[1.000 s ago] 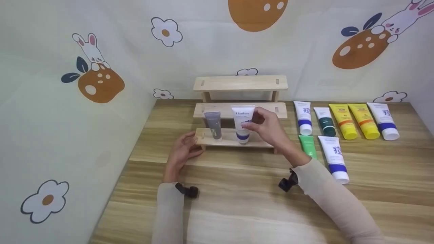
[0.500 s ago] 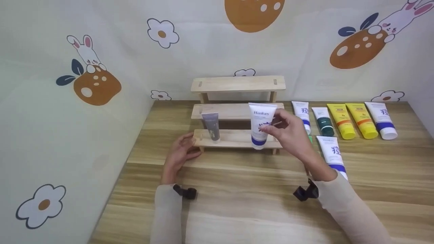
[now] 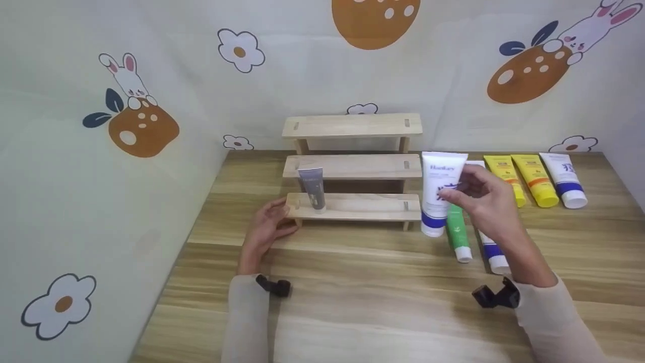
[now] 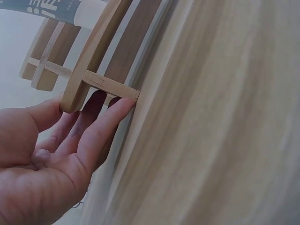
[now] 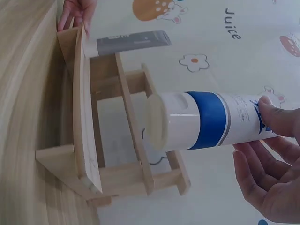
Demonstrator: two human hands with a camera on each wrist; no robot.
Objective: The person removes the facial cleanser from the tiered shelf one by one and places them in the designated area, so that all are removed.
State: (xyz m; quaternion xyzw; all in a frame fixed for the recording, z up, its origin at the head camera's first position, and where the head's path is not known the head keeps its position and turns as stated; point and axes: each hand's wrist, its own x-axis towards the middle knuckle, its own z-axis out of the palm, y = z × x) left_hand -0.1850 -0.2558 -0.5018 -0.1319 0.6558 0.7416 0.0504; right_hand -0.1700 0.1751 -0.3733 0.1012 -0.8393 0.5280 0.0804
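My right hand (image 3: 494, 204) pinches a white squeeze tube (image 3: 436, 174) with a blue band between thumb and fingers. The tube is upright with its cap down, in the air just right of the three-tier wooden display rack (image 3: 352, 166). In the right wrist view the tube's white cap (image 5: 164, 119) points toward the rack. My left hand (image 3: 267, 227) grips the left end of the rack's lowest shelf. In the left wrist view the thumb lies against the shelf end (image 4: 75, 96) and a finger touches the leg. A small grey tube (image 3: 312, 189) stands on that shelf's left part.
Right of the rack on the wood-grain table (image 3: 352, 292) lie a green tube (image 3: 457, 232), two yellow tubes (image 3: 535, 181) and a white tube (image 3: 563, 181). Another white tube (image 3: 496, 257) lies partly behind my right hand. A patterned cloth (image 3: 292, 80) hangs close behind the rack.
My right hand has lifted the white tube from the lowest shelf and carried it right, past the rack's end. The left hand keeps its hold on the rack, and the grey tube stays put.
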